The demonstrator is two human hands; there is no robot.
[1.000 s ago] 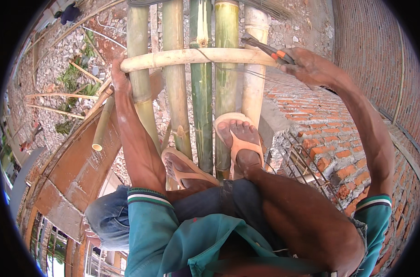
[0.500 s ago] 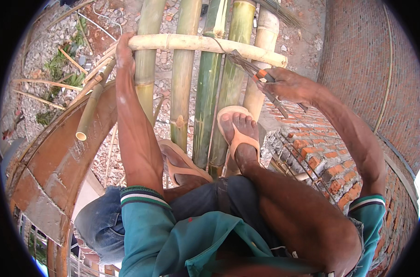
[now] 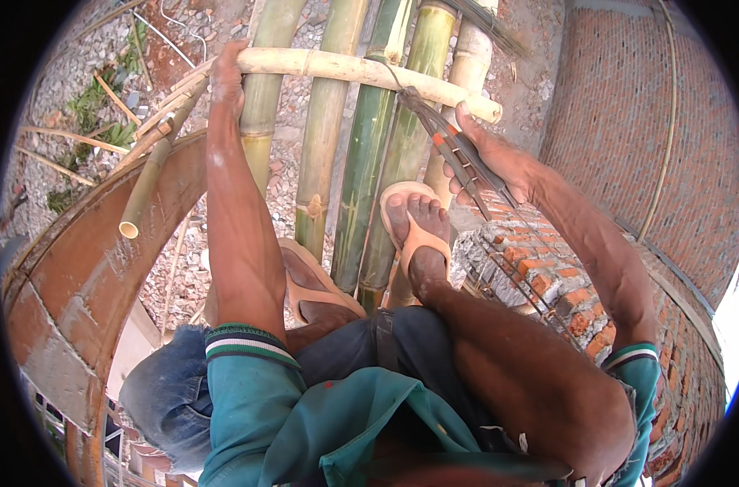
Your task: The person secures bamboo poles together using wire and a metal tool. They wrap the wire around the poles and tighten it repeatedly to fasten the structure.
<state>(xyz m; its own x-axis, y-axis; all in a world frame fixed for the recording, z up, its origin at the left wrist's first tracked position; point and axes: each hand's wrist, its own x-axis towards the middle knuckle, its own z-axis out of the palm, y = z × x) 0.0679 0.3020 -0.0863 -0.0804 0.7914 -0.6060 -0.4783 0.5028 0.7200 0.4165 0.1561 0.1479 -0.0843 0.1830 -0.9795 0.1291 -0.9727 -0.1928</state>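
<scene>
right hand [image 3: 507, 166] clamped on dark metal pincers with orange-marked handles [image 3: 423, 114], fingers curled under; their tips are right at a thin dark wire [image 3: 394, 76], though whether they bite it, can't tell! out to the left hand [image 3: 228, 79], wrapped round the left end of a pale, round bamboo crosspole [image 3: 329, 65], seemingly to steady it. that lies across a row of green and yellowish bamboo poles [image 3: 360, 162], jutting past the row's right edge. a peach-coloured sandal [image 3: 422, 238] presses there too, perhaps for bracing. hidden: the crosspole's left tip, the wire's underside; some far pole ends are cut off.
</scene>
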